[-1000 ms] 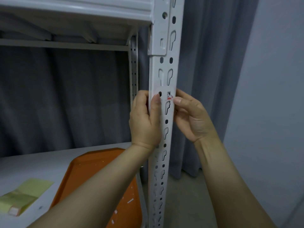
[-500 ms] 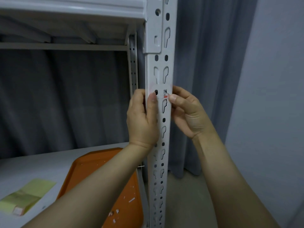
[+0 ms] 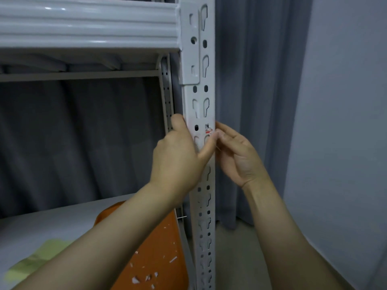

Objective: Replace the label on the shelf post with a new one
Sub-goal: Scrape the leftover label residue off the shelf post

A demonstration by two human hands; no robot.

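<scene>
The white slotted shelf post [image 3: 206, 97] runs top to bottom through the middle of the view. On its front sits a pale worn label [image 3: 207, 129] with small red and dark scraps left on it. My left hand [image 3: 178, 158] grips the post from the left side. Its thumb lies across the front just below the label and reaches the right edge. My right hand [image 3: 236, 153] comes from the right with the palm toward me. Its fingertips touch the label's lower right edge next to my left thumb. The right thumb is hidden.
An orange tray [image 3: 159, 258] strewn with white paper scraps lies on the grey lower shelf [image 3: 52, 225], with a yellow-green sheet [image 3: 35, 260] at the left. The upper shelf beam [image 3: 88, 24] is above. A grey curtain [image 3: 257, 101] and a wall [image 3: 339, 122] stand to the right.
My left thumb has slid from the left part of the post's front across to its right edge, below the label. My right fingertips stay at the label's right edge.
</scene>
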